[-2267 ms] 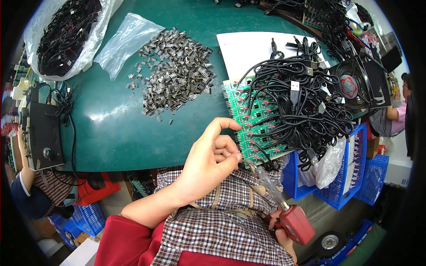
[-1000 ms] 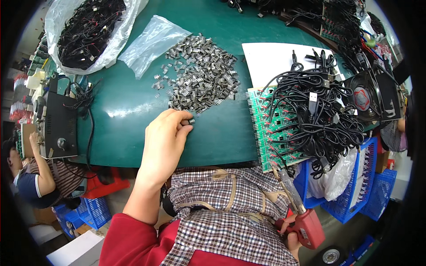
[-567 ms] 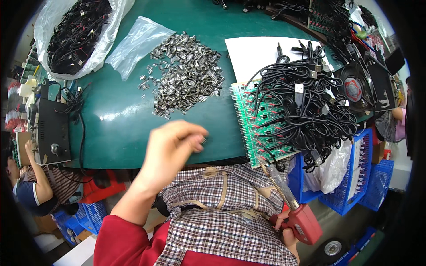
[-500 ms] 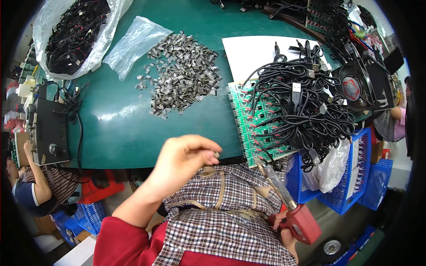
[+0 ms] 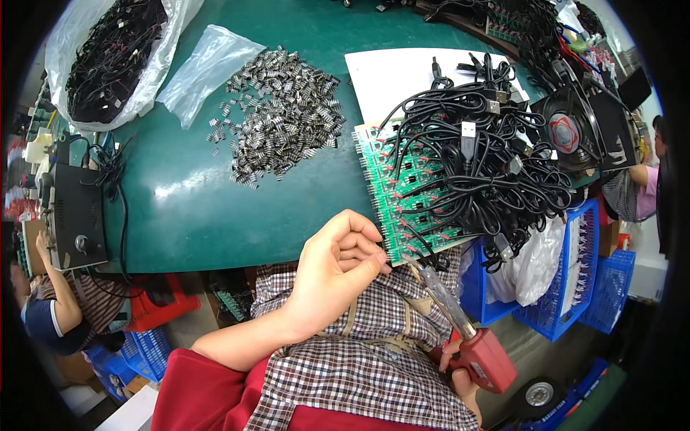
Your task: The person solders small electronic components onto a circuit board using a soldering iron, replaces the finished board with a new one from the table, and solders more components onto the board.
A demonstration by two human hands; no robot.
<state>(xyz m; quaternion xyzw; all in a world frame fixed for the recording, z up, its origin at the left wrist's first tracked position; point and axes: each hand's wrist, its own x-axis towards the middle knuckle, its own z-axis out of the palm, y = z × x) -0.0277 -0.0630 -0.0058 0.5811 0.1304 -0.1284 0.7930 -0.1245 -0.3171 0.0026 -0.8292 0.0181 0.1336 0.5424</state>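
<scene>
My left fingers (image 5: 363, 251) are pinched narrow at the near edge of the green circuit board (image 5: 402, 208), maybe holding a tiny metal part; I can't tell. My right hand (image 5: 460, 370) grips the red soldering gun (image 5: 478, 352). The board is stiff and breakable, so I'd hold its edges. Farther off, black cables (image 5: 489, 165) cover it on the counter (image 5: 187, 208).

Left hand (image 5: 336, 276) raised, fingers curled with tips pinched together; right hand (image 5: 460, 366) low at the side, fist closed.
</scene>
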